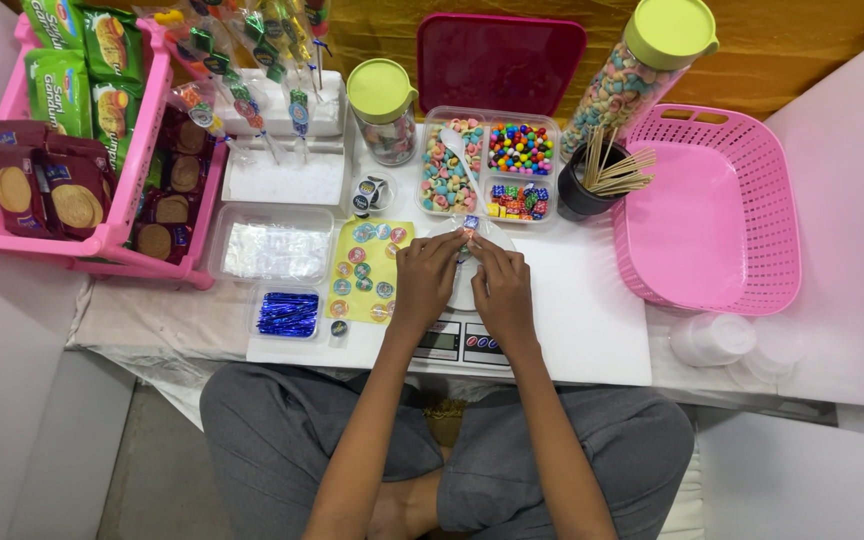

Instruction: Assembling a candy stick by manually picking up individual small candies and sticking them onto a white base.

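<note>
My left hand [424,278] and my right hand [500,290] meet over a small white kitchen scale [455,340]. Together their fingertips pinch a small packet of colourful candy [468,238] with a blue bit at its top. Both hands cover most of the scale's plate. Just left of my left hand lies a yellow sheet of round stickers [364,270]. Beyond the hands stands a clear divided box of candies [490,165] with a white spoon [458,150] in it.
An empty pink basket [712,215] sits at the right, a black cup of wooden sticks [597,180] beside it. Two green-lidded jars [384,110], a red lid [499,62], a tray of blue twist ties [288,313], a tray of clear bags [274,248] and pink biscuit racks [82,150] fill the left.
</note>
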